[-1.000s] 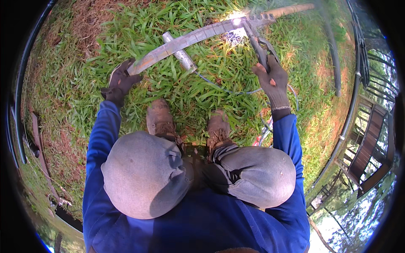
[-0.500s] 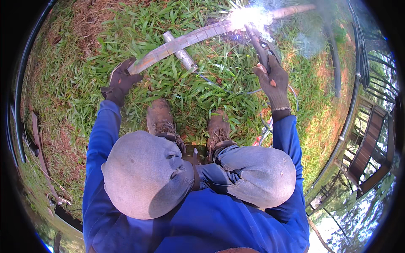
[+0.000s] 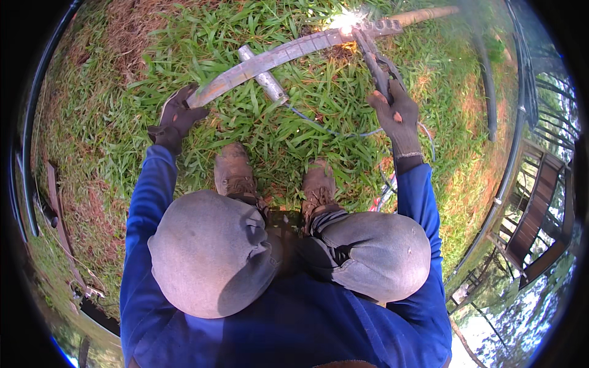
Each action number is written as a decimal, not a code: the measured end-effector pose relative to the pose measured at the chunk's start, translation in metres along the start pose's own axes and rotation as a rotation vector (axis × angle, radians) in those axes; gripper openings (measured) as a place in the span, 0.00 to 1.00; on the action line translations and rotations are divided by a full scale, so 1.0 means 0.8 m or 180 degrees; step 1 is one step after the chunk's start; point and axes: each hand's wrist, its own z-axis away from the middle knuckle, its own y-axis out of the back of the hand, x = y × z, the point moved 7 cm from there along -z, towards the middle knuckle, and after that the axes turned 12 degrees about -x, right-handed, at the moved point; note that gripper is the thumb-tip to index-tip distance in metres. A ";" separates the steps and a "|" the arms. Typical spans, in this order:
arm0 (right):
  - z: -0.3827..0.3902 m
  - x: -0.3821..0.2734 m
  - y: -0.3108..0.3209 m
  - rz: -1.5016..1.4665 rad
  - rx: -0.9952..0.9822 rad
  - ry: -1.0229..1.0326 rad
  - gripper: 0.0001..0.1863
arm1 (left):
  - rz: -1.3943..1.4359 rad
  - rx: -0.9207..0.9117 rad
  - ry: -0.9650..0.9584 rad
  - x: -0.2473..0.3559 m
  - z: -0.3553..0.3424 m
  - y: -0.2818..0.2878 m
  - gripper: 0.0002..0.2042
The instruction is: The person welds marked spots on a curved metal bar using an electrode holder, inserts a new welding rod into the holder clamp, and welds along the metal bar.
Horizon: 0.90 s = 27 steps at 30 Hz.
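My gloved left hand (image 3: 181, 118) grips the near left end of a curved, notched metal bar (image 3: 270, 59), which slants up to the right. A short grey metal tube (image 3: 269, 82) lies crosswise under the bar on the grass. My gloved right hand (image 3: 396, 116) is closed on a dark electrode holder (image 3: 377, 70), angled up to a small bright arc (image 3: 346, 26) on the bar, with orange sparks below. The bar's far end has several holes or bumps and meets a tan, rusty-looking pole (image 3: 429, 13).
A thin blue cable (image 3: 334, 133) runs through the grass (image 3: 294, 122). My boots (image 3: 234, 175) stand below the bar, near my knees. A dark pipe (image 3: 489, 107) lies at the right, a brown strip (image 3: 56, 202) at the left, and a wooden railed structure (image 3: 534, 208) shows at the right rim.
The large white-blue flare and smoke at the weld point of half a second ago have shrunk to a small glow with orange sparks. My hands and the bar have hardly moved.
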 end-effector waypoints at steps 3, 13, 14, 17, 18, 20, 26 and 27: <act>-0.008 0.007 -0.002 0.0103 -0.0003 0.0000 0.22 | 0.0087 0.0015 0.0000 0.002 0.000 -0.002 0.47; -0.010 0.027 -0.006 -0.0224 0.0016 0.0031 0.26 | 0.0423 -0.0065 -0.0046 -0.006 -0.005 -0.005 0.47; -0.009 0.023 -0.004 -0.0106 0.0042 0.0102 0.26 | 0.0336 -0.0062 -0.0028 -0.005 -0.005 -0.005 0.47; -0.007 0.017 -0.004 -0.0160 0.0050 0.0122 0.26 | 0.0343 -0.0085 -0.0012 -0.002 -0.004 -0.005 0.47; -0.008 0.016 -0.003 -0.0094 0.0038 0.0100 0.25 | 0.0334 -0.0087 -0.0017 -0.001 -0.003 -0.005 0.47; -0.009 0.018 -0.004 0.0021 -0.0007 -0.0071 0.25 | 0.0280 -0.0082 -0.0016 0.001 -0.002 -0.004 0.47; -0.015 0.026 -0.013 -0.0280 -0.0189 -0.0232 0.27 | 0.0227 -0.0041 -0.0014 0.004 -0.001 -0.003 0.48; -0.017 0.025 -0.014 -0.0309 -0.0133 -0.0165 0.24 | 0.0144 -0.0046 0.0045 0.003 -0.001 -0.003 0.48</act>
